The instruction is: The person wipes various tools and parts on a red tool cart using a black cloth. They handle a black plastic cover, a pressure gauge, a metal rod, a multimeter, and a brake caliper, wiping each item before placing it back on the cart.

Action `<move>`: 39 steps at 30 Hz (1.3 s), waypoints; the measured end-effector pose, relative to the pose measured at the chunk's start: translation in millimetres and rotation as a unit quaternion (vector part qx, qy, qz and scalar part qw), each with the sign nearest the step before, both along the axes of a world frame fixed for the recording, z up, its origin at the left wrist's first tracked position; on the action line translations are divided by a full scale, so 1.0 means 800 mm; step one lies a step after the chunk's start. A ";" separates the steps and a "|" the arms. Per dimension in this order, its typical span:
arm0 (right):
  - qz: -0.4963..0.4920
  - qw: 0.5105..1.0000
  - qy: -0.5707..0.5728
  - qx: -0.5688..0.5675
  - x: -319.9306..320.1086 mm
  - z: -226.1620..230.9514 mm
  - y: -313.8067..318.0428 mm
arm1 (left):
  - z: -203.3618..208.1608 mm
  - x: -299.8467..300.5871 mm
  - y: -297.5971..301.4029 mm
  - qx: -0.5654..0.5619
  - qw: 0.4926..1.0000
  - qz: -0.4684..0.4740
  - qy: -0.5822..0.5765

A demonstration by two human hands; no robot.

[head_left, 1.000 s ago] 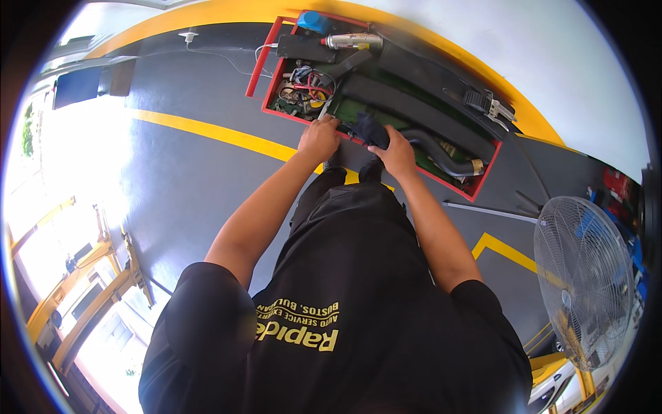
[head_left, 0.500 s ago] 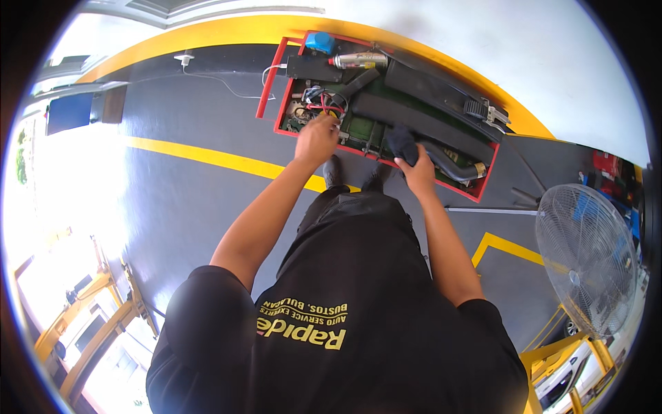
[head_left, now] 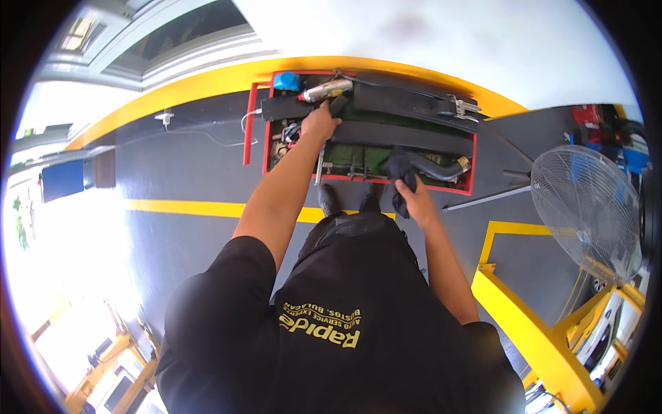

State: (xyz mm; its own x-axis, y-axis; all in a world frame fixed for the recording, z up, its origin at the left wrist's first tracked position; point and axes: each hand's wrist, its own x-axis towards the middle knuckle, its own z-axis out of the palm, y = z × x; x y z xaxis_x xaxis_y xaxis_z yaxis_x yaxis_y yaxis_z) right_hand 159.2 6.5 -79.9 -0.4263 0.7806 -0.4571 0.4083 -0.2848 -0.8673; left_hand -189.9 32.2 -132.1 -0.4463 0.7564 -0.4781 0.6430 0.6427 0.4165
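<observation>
Ahead of me is a red-rimmed tool cart point(head_left: 474, 159), its green tray full of parts. My left hand point(head_left: 320, 125) reaches deep into its left half, fingers stretched and thumb apart, beside a short slanted black piece point(head_left: 338, 105); whether it touches the piece is unclear. A spray can point(head_left: 329, 90) lies just beyond the fingertips, with a black box point(head_left: 284, 108) to the left. Loose wires point(head_left: 290, 132) are partly hidden by the wrist. My right hand point(head_left: 418, 201) is closed on a dark cloth point(head_left: 400, 171), which hangs over the front rim beside a black hose point(head_left: 438, 168).
Long black panels point(head_left: 400, 136) fill the cart's middle and back, with a silvery clamp point(head_left: 463, 107) at the back right. A blue item point(head_left: 287, 81) sits back left. A silvery rod point(head_left: 321, 165) crosses the front rim. Right stand a large fan point(head_left: 583, 214) and a yellow post point(head_left: 534, 331).
My left hand has left the wires and moved farther into the cart, towards the spray can. The right hand has drawn the cloth nearer, and it hangs lower. The view has shifted.
</observation>
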 end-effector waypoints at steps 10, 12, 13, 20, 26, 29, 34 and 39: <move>0.053 0.990 0.125 -0.021 -0.020 0.095 0.006 | 0.208 -0.063 -0.146 0.297 0.904 0.078 -0.298; 0.134 0.974 0.181 -0.006 -0.063 0.131 0.030 | 0.277 -0.064 -0.181 0.370 0.867 0.090 -0.320; 0.165 0.963 0.208 0.047 -0.090 0.153 0.038 | 0.312 -0.060 -0.194 0.408 0.854 0.088 -0.311; 0.185 0.909 0.374 -0.007 -0.217 0.281 0.070 | 0.450 -0.048 -0.270 0.595 0.771 0.052 -0.221; 0.341 0.820 0.460 0.007 -0.319 0.347 -0.032 | 0.479 -0.058 -0.307 0.689 0.698 0.111 -0.160; 0.368 0.772 0.518 -0.022 -0.370 0.368 -0.108 | 0.512 -0.055 -0.329 0.717 0.661 0.150 -0.163; 0.443 0.769 0.449 -0.107 -0.397 0.376 -0.162 | 0.541 -0.055 -0.385 0.710 0.636 0.285 -0.106; 0.578 0.743 0.332 0.052 -0.383 0.340 -0.190 | 0.540 -0.101 -0.491 0.525 0.730 0.358 0.253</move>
